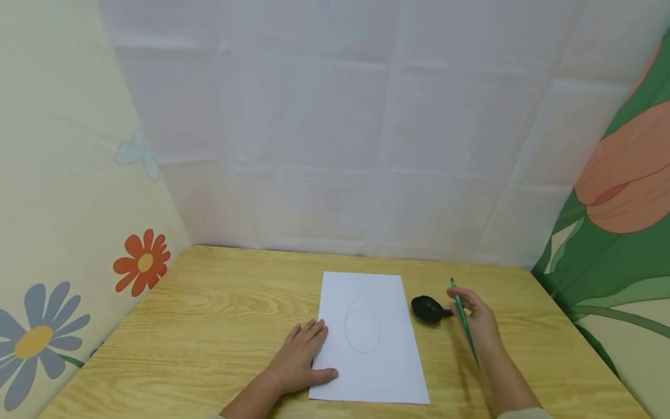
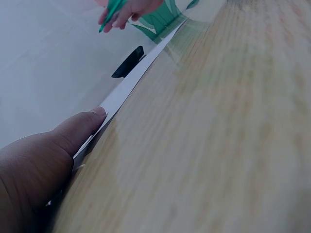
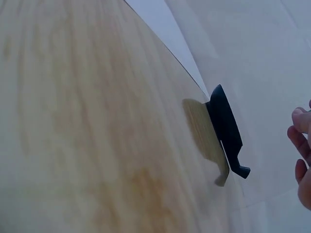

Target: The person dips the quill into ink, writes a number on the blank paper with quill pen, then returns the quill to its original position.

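A white sheet of paper [image 1: 387, 372] lies on the wooden table, bearing a thin grey outline of an oval with an arc above it. My left hand [image 1: 300, 364] rests on the sheet's left edge, fingers straight and thumb spread; its thumb also shows in the left wrist view. Off to the right, raised above the table, my right hand [image 1: 480, 326] pinches a slender green pencil [image 1: 466, 330]. Beside that hand sits a small black pan-shaped object [image 1: 427, 309], its short handle toward the fingers; whether they touch is unclear. The right wrist view shows this black object [image 3: 224, 119] from the side.
The wood-grain table [image 1: 209, 326] reaches back to a creased white cloth [image 1: 324, 128]. A flower-printed panel [image 1: 63, 192] stands at the left, and a green leafy panel [image 1: 623, 256] at the right.
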Demonstrator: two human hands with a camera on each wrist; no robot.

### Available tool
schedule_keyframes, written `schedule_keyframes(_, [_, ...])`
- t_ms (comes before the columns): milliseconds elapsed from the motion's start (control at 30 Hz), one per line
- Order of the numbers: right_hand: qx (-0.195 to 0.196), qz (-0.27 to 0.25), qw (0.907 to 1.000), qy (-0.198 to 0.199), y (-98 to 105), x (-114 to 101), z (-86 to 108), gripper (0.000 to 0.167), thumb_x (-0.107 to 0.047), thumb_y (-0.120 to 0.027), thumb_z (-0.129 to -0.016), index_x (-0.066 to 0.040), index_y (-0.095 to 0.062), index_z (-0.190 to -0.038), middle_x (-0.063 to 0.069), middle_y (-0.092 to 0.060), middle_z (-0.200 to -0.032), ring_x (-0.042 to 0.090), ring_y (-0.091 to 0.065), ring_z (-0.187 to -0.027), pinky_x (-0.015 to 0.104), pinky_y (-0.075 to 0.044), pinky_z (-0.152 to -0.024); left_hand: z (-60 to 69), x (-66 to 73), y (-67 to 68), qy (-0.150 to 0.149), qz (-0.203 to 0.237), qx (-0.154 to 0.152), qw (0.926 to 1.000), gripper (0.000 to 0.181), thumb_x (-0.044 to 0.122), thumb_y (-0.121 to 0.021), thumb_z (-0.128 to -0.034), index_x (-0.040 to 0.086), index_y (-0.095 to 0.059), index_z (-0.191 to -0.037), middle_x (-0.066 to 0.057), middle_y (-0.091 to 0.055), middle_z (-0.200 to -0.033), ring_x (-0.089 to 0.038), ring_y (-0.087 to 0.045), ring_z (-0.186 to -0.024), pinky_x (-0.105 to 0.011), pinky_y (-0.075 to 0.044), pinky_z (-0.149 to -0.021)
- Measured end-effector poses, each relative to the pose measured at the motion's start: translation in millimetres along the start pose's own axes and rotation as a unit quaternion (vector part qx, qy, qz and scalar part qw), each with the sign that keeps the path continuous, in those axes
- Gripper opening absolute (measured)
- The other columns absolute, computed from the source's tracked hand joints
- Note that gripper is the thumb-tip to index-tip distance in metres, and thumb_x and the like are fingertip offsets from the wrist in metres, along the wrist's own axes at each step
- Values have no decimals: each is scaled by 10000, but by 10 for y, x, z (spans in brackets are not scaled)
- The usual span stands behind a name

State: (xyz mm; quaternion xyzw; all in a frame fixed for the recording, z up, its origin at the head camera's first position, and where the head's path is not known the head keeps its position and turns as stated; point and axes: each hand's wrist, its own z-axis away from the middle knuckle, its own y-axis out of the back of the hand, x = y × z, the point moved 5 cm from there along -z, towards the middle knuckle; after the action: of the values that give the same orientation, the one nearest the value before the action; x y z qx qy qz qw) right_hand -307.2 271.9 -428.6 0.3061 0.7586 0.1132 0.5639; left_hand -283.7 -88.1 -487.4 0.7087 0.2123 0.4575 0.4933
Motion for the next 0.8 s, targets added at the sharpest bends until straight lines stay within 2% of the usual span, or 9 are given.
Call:
schedule_keyframes(67, [-10,-225,9997,-126,7,42,-14,325,-42,-588,-964,-53,-583,-1289,110,-641,-1311,-232,-503,-971,28,-417,-828,-1,-1,0,-4,34,11,10000,952,630,-640,-830,-31,-392,-1469,-185,-333,-1576,-383,-245,-1485,-597,-129,-1204])
schedule_keyframes(133, [-26,-588,9978,-311,7,83,-24,342,-10,-552,-974,-39,-555,-1315,-38,-660,-1270,-226,-516,-949,39,-456,-822,0,1,3,-11,55,17,10000,951,627,-643,-830,-33,-393,-1468,-187,-335,-1575,-385,-246,-1485,-599,-131,-1203])
schedule_keyframes(233, [29,-1055,9929,-548,9,132,-35,362,43,-493,-980,-17,-525,-1335,-294,-608,-1114,-157,-572,-918,63,-488,-841,0,0,5,-12,63,22,10000,952,626,-644,-829,-35,-395,-1466,-191,-337,-1573,-388,-247,-1483,-600,-132,-1201])
schedule_keyframes(300, [91,-1314,9891,-653,15,152,-32,365,66,-454,-984,-5,-514,-1336,-390,-553,-1013,-106,-601,-889,77,-499,-845,1,2,8,-11,40,15,10000,950,624,-644,-832,-36,-393,-1467,-191,-336,-1573,-387,-247,-1484,-600,-135,-1202])
schedule_keyframes(433, [170,-1681,9835,-649,39,168,-23,344,54,-413,-999,-10,-523,-1318,-404,-567,-988,-72,-624,-867,85,-488,-844,1,5,10,-16,-22,12,10000,948,626,-634,-836,-34,-388,-1470,-189,-332,-1576,-384,-246,-1485,-594,-137,-1207])
schedule_keyframes(600, [69,-2018,9772,-648,71,174,-10,312,-83,-374,-1046,-152,-604,-1246,-357,-616,-1020,-24,-640,-866,164,-412,-881,-1,1,8,-5,-72,12,10000,947,630,-628,-838,-30,-386,-1472,-185,-330,-1578,-377,-245,-1487,-588,-136,-1210])
schedule_keyframes(667, [66,-2021,9768,-710,79,182,-6,332,-115,-347,-1053,-143,-607,-1258,-351,-621,-1010,-12,-641,-855,226,-369,-890,-4,-9,2,1,-82,-2,10000,947,631,-628,-838,-28,-387,-1473,-184,-330,-1578,-376,-245,-1487,-587,-137,-1210])
schedule_keyframes(800, [25,-1803,9793,-921,71,213,-6,367,-154,-332,-1050,-45,-550,-1324,-374,-604,-987,-4,-633,-859,289,-319,-871,-3,-19,0,1,-78,-27,10000,950,633,-631,-835,-28,-387,-1473,-185,-329,-1578,-377,-244,-1487,-588,-133,-1209])
